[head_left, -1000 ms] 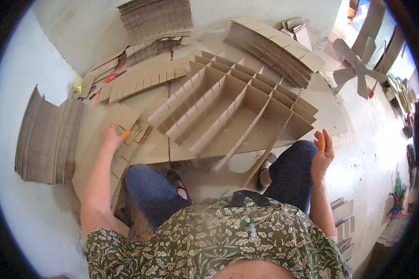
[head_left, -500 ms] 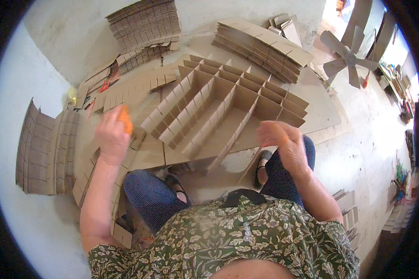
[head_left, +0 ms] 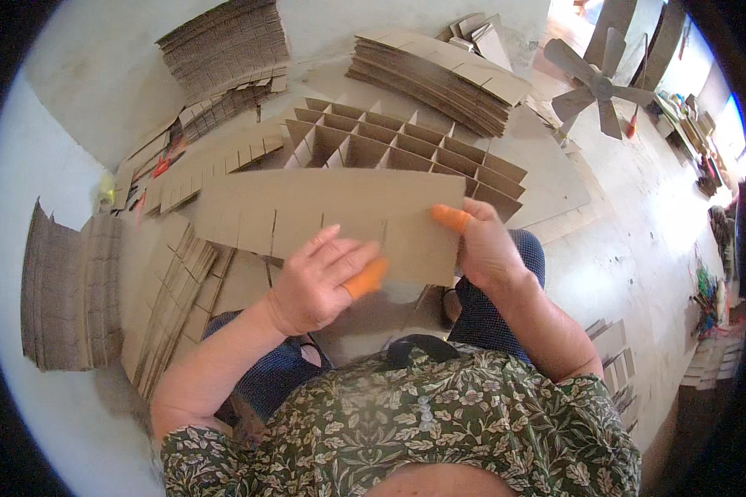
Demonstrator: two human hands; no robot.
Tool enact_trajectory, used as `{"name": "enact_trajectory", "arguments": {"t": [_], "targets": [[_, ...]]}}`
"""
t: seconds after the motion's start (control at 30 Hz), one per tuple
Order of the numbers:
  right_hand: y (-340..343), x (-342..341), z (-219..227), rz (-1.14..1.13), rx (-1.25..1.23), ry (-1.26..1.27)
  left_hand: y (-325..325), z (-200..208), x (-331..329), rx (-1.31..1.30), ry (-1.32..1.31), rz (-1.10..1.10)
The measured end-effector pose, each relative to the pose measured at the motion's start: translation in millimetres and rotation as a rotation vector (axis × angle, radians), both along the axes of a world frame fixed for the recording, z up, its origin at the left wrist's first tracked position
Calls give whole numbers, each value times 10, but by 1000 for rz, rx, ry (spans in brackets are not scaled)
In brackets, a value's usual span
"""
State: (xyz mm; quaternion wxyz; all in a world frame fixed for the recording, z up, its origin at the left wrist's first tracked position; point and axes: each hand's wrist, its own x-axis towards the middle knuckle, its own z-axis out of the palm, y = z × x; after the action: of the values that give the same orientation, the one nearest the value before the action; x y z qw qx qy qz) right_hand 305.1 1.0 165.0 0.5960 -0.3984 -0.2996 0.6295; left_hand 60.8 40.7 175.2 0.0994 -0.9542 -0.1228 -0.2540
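Note:
A slotted brown cardboard strip (head_left: 331, 195) is held up in front of me, its slots opening along the lower edge. My right hand (head_left: 491, 253) is closed on its right end, with an orange-covered thumb on the near face. At the strip's lower edge, my left hand (head_left: 315, 282) has its fingers stretched out, slightly blurred, and it also wears an orange cover on the thumb. Just beyond the strip stands a cardboard divider grid (head_left: 366, 152) of crossed pieces, its near part hidden behind the strip.
Slotted cardboard stacks lean at the back left (head_left: 224, 50), lie at the back (head_left: 439, 74) and stand at the left wall (head_left: 70, 290). More loose strips (head_left: 174, 302) lie beside my left knee. A grey fan (head_left: 603, 87) stands at the far right.
A cardboard strip is now in my right hand, in front of the grid. My left hand has come from the left toward the middle. The view has shifted slightly.

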Motion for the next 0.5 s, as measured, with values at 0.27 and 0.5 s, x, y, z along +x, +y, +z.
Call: {"name": "enact_trajectory", "arguments": {"t": [0.27,0.5], "targets": [[-215,691,75,-361,567,-572,1172,429,-212,18,-375,368],[-260,902,-194,-442,436,-782,1865,270,-120,-281,-274,298]]}}
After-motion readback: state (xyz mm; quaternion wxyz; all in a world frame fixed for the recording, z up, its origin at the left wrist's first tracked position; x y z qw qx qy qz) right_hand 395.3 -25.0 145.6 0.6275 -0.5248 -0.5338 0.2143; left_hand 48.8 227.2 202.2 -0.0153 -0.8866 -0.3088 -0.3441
